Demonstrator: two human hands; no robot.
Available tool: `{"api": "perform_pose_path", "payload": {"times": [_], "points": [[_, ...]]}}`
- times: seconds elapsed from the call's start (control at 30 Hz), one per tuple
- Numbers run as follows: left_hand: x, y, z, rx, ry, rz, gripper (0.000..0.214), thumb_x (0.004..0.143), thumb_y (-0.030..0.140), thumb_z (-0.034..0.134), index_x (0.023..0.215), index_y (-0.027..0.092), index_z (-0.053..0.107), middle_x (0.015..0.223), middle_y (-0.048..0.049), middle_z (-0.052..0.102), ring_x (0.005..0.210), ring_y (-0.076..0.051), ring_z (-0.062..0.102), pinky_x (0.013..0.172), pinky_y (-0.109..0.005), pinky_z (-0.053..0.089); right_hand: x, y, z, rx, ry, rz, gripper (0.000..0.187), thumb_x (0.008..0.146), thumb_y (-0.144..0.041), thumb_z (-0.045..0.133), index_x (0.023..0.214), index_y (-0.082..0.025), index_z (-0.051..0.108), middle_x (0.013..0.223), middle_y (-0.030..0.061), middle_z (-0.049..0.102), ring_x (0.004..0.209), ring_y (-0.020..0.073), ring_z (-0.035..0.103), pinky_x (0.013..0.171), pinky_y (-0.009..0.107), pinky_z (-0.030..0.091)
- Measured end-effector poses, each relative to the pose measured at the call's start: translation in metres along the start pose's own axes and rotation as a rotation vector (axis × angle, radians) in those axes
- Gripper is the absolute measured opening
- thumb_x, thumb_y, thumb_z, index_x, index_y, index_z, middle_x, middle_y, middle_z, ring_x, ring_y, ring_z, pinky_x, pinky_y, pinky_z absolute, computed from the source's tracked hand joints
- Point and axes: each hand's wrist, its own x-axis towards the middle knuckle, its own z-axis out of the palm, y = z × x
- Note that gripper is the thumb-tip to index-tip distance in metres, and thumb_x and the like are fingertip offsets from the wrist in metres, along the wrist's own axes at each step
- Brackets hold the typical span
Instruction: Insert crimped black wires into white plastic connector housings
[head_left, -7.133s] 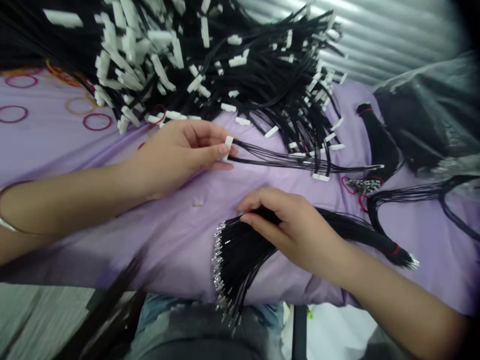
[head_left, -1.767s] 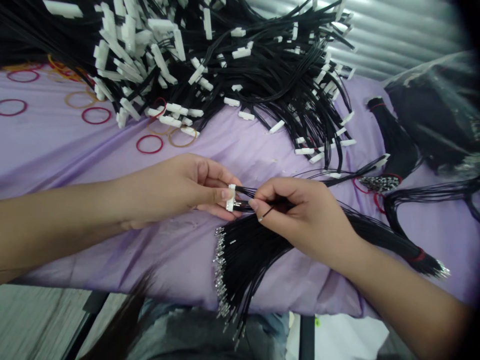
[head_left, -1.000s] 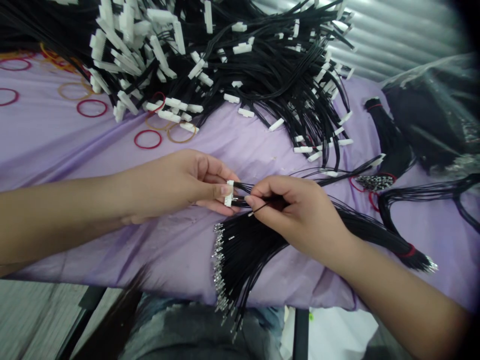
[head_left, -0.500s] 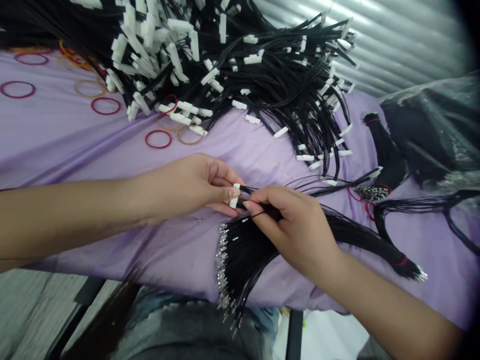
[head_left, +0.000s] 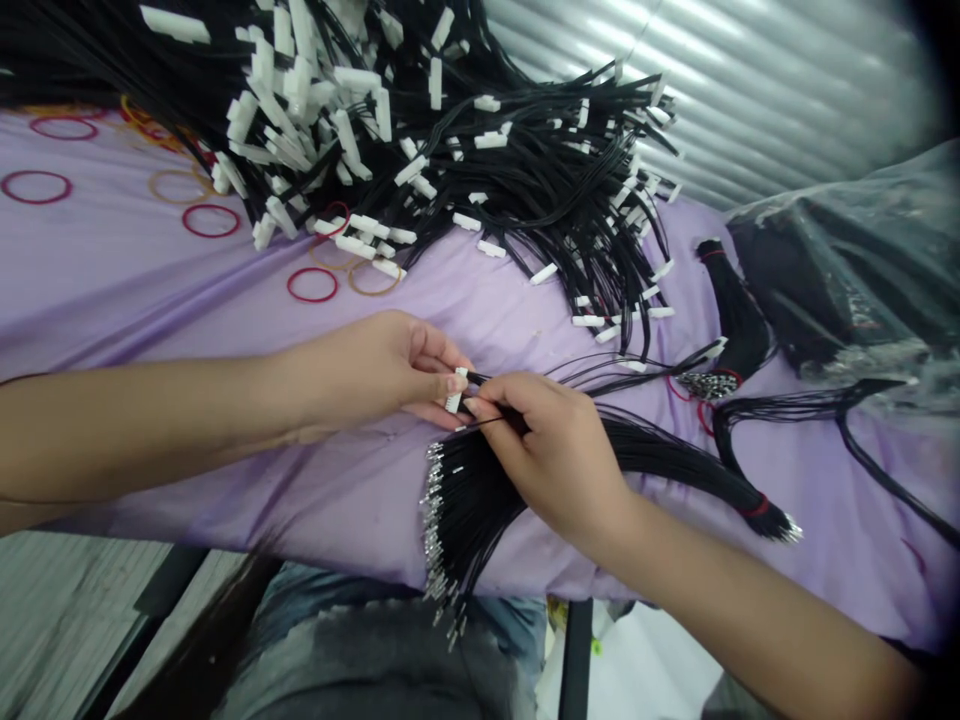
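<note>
Mid-frame, the left hand (head_left: pixel 382 365) pinches a light, rigid-looking connector (head_left: pixel 453 402), the right hand (head_left: pixel 562 455) a limp-looking wire (head_left: pixel 482 422), best gripped near its tip.

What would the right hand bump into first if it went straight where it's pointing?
Probably the white plug pinched in the left hand, just ahead of the right hand. How close they are in depth is hard to tell.

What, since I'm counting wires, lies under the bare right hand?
A fanned bundle of thin black metal-tipped wires shows on both sides of the bare right hand; its middle, covered by that hand, cannot be seen.
</note>
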Motion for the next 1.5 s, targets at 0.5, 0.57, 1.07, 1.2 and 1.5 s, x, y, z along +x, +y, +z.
{"api": "perform_pose_path", "payload": {"times": [0.5, 0.57, 1.07, 1.2, 1.5], "points": [[-0.009, 0.010, -0.001, -0.061, -0.052, 0.007, 0.006, 0.085, 0.013, 0.065, 0.090, 0.010, 0.066, 0.082, 0.0022, 0.070, 0.077, -0.004, 0.063, 0.073, -0.009, 0.051, 0.008, 0.019, -0.028, 0.521, 0.061, 0.121, 0.009, 0.078, -0.021, 0.071, 0.080, -0.015, 0.064, 0.083, 0.0033, 0.069, 0.080, 0.0143, 0.064, 0.074, 0.029, 0.051], [-0.009, 0.009, -0.003, -0.076, -0.057, -0.002, 0.007, 0.084, 0.012, 0.066, 0.092, 0.011, 0.065, 0.085, 0.0028, 0.070, 0.080, -0.005, 0.064, 0.076, -0.010, 0.051, 0.008, 0.017, -0.031, 0.528, 0.115, 0.121, 0.010, 0.078, -0.020, 0.071, 0.088, -0.018, 0.069, 0.088, 0.0020, 0.071, 0.082, 0.0134, 0.066, 0.077, 0.028, 0.052], [-0.007, 0.011, -0.004, -0.086, -0.057, -0.026, 0.009, 0.082, 0.014, 0.069, 0.091, 0.013, 0.067, 0.084, 0.0034, 0.067, 0.083, -0.007, 0.063, 0.082, -0.015, 0.052, 0.011, 0.017, -0.028, 0.478, 0.035, 0.067, 0.012, 0.091, -0.021, 0.051, 0.081, -0.017, 0.048, 0.073, -0.0020, 0.047, 0.064, 0.0075, 0.043, 0.059, 0.021, 0.039], [-0.006, 0.012, -0.004, -0.038, -0.065, -0.033, 0.007, 0.082, 0.011, 0.068, 0.089, 0.011, 0.067, 0.079, 0.0023, 0.068, 0.077, -0.006, 0.063, 0.078, -0.013, 0.052, 0.012, 0.019, -0.028, 0.422, 0.024, 0.087, 0.007, 0.085, -0.016, 0.057, 0.078, -0.015, 0.056, 0.069, -0.0028, 0.050, 0.061, 0.0065, 0.045, 0.055, 0.020, 0.036], [-0.009, 0.014, -0.004, 0.003, -0.084, -0.060, 0.005, 0.086, 0.008, 0.062, 0.090, 0.011, 0.064, 0.085, 0.0002, 0.067, 0.081, -0.008, 0.065, 0.075, -0.014, 0.052, 0.009, 0.017, -0.022, 0.332, 0.047, 0.126, 0.006, 0.077, -0.013, 0.061, 0.071, -0.014, 0.063, 0.061, -0.0039, 0.052, 0.054, 0.0058, 0.042, 0.051, 0.020, 0.034]]}}
